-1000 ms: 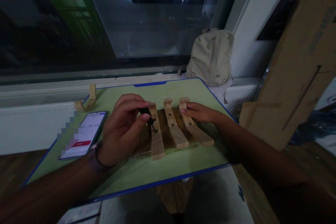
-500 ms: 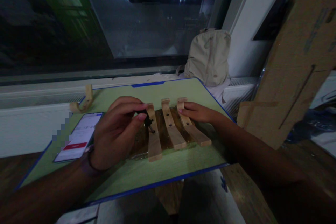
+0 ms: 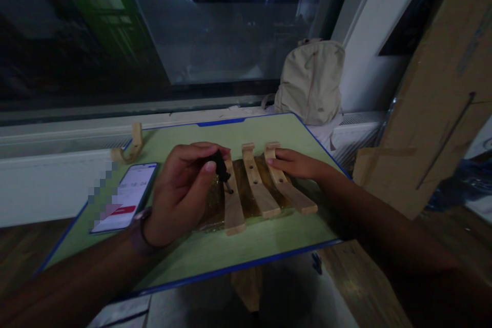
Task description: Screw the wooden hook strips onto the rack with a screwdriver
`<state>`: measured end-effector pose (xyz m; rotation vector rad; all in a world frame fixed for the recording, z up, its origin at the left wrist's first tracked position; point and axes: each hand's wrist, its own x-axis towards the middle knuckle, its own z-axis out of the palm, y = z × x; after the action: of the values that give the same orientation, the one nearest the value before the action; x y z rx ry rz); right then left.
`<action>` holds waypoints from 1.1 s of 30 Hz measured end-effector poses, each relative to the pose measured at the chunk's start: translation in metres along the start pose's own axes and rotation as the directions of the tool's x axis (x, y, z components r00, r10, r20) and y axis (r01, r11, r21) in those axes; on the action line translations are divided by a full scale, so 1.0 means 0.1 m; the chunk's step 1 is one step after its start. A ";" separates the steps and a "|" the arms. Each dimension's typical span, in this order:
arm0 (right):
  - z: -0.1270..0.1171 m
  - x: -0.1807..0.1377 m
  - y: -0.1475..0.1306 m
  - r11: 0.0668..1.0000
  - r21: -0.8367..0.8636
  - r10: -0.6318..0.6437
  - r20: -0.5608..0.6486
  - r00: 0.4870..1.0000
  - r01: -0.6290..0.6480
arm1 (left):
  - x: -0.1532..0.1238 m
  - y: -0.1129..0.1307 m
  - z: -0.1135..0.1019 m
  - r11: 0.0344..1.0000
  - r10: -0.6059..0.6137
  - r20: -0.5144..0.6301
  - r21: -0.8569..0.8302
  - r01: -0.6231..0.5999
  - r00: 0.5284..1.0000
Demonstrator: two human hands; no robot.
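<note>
My left hand is closed around the black handle of a small screwdriver. The screwdriver leans over the left wooden hook piece, its metal tip at a hole in the wood. At the far end of the right wooden hook piece, the fingers of my right hand wrap over its edge. Between these two lies a middle wooden hook piece with two dark holes. All three rest side by side on a brown, glossy, tape-wrapped slab.
A green board with a blue rim carries the work. A phone lies at its left, with a curved wooden hook behind. A beige backpack stands beyond the board, and a large cardboard sheet leans at right.
The whole view has shifted slightly, so things sit a little farther right. The screwdriver tip stays at the left piece's hole, and my right hand keeps its hold.
</note>
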<state>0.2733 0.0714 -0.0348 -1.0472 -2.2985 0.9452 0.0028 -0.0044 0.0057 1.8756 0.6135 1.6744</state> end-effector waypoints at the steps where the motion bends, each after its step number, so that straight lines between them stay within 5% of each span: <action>1: 0.00 0.00 0.00 1.000 -0.003 -0.003 -0.005 1.000 0.003 | 0.00 0.01 0.00 1.000 0.008 0.006 0.003 -0.008 1.000; 12: 0.01 0.00 0.00 0.999 0.029 -0.040 0.009 0.999 0.039 | 0.07 -0.02 -0.06 0.982 0.147 -0.010 0.118 -0.144 0.989; 17: 0.01 0.00 0.03 0.999 0.016 -0.048 0.003 0.999 0.048 | -0.02 -0.01 -0.07 0.983 0.039 0.087 0.175 -0.054 0.995; 24: 0.01 0.00 0.03 0.999 0.031 -0.040 0.005 0.999 0.040 | 0.00 -0.04 -0.03 0.997 0.073 0.042 0.000 -0.073 0.996; 33: 0.01 0.01 0.02 0.998 0.062 -0.034 0.017 0.999 0.033 | 0.03 -0.05 -0.05 0.993 0.113 0.041 -0.021 -0.112 0.993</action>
<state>0.2736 0.0727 -0.0370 -0.9754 -2.2791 1.0097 -0.0014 0.0021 0.0047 1.9589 0.4812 1.7004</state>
